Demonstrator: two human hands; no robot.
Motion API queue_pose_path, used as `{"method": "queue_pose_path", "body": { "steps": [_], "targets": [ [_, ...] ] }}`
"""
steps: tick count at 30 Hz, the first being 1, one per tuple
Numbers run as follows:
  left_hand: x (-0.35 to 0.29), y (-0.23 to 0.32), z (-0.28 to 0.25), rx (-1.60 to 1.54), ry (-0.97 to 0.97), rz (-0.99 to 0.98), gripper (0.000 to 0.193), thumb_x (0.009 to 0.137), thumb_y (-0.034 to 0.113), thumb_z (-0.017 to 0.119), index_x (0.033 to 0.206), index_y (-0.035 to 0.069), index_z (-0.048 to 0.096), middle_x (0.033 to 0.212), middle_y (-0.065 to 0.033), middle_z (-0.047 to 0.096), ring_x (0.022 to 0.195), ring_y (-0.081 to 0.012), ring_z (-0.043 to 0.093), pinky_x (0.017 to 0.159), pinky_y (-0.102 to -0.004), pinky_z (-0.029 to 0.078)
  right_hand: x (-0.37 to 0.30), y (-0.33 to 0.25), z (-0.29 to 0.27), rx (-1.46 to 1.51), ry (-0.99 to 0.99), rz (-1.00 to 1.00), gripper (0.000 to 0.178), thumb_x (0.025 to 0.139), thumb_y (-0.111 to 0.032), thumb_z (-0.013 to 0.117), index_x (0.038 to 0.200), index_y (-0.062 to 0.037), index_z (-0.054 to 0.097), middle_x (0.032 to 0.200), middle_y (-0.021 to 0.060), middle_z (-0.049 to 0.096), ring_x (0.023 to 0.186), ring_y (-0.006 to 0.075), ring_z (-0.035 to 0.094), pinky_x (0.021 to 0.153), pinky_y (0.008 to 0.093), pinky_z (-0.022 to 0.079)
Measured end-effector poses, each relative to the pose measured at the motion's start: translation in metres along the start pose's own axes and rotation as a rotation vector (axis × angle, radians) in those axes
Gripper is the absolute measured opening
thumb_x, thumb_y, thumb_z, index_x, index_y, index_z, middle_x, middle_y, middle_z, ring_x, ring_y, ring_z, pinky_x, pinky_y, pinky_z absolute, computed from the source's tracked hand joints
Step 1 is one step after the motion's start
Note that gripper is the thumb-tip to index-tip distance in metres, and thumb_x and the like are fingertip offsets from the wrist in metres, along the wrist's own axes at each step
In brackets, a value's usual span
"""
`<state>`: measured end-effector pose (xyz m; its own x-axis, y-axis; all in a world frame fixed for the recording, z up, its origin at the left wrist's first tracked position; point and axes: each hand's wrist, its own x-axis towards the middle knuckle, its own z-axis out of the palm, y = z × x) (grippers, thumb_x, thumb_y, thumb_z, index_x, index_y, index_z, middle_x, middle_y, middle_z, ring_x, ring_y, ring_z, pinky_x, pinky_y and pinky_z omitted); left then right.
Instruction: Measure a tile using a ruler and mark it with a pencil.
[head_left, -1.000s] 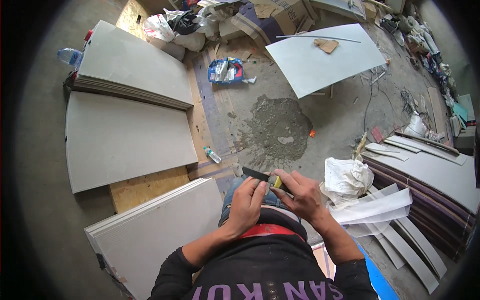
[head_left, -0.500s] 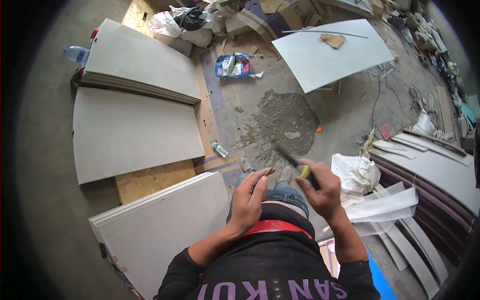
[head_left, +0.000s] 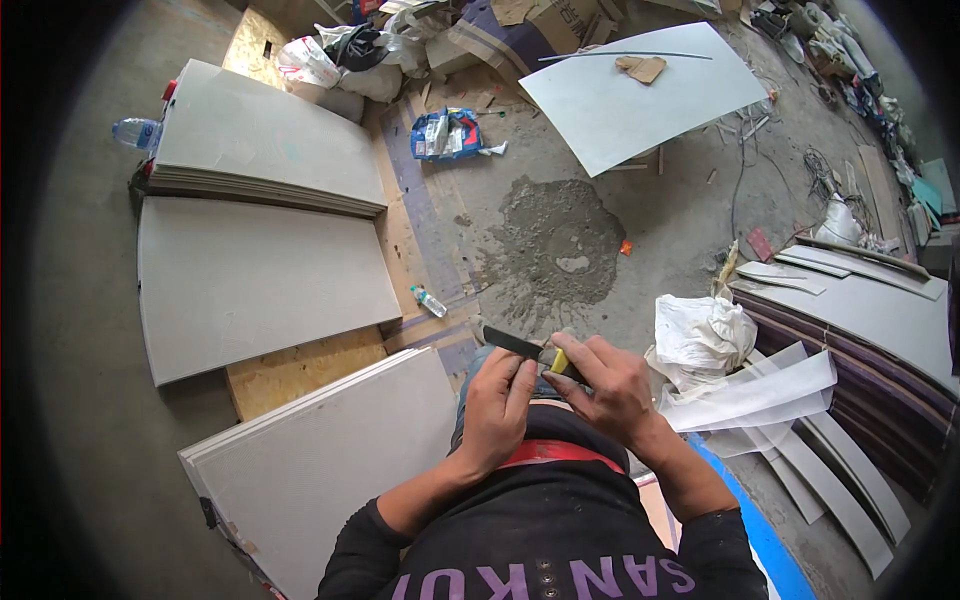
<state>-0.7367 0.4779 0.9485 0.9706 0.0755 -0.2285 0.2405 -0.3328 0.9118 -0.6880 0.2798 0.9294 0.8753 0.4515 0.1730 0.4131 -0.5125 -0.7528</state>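
Note:
In front of my waist, my two hands meet. My right hand [head_left: 606, 384] is closed round the yellow-and-black handle of a tool with a flat, dark blade [head_left: 512, 343]. That blade points left, across the fingertips of my left hand [head_left: 497, 402]. The left fingers are pinched together. A small thin brown piece showed at their tips a moment ago; the blade and fingers now mostly hide it.
Stacks of pale boards [head_left: 265, 285] lie to my left, with a small plastic bottle [head_left: 428, 301] beside them. Ahead is a grey mortar patch [head_left: 560, 240]. A white panel [head_left: 645, 105] stands beyond it. White sacking [head_left: 703, 340] and board strips lie at right.
My right hand has moved left and brought the tool's blade onto the left fingertips. Before, it was held apart, blurred by motion. The left hand has stayed nearly in place.

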Motion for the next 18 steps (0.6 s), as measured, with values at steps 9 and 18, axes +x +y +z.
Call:
{"method": "queue_pose_path", "body": {
  "steps": [9,18],
  "targets": [
    [-0.008,0.000,0.007,0.068,0.038,0.084,0.021,0.109,0.009,0.062,0.116,-0.008,0.072,0.107,-0.0212,0.071,0.097,-0.0367,0.071,0.085,-0.0402,0.054,-0.010,0.005,0.001,0.042,0.003,-0.006,0.050,0.095,-0.031,0.083,0.138,-0.0071,0.071,0.088,0.0111,0.066,0.070,0.0318,0.068,0.060,0.0432,0.053],
    [-0.011,0.013,0.010,0.081,0.046,0.087,0.021,0.109,0.007,0.062,0.123,-0.004,0.072,0.103,-0.0190,0.070,0.090,-0.0309,0.068,0.082,-0.0374,0.054,-0.021,0.030,0.007,0.065,0.162,-0.031,0.043,0.096,-0.024,0.081,0.135,-0.0053,0.072,0.097,0.0146,0.073,0.078,0.0340,0.073,0.069,0.0433,0.057]
  ]
}}
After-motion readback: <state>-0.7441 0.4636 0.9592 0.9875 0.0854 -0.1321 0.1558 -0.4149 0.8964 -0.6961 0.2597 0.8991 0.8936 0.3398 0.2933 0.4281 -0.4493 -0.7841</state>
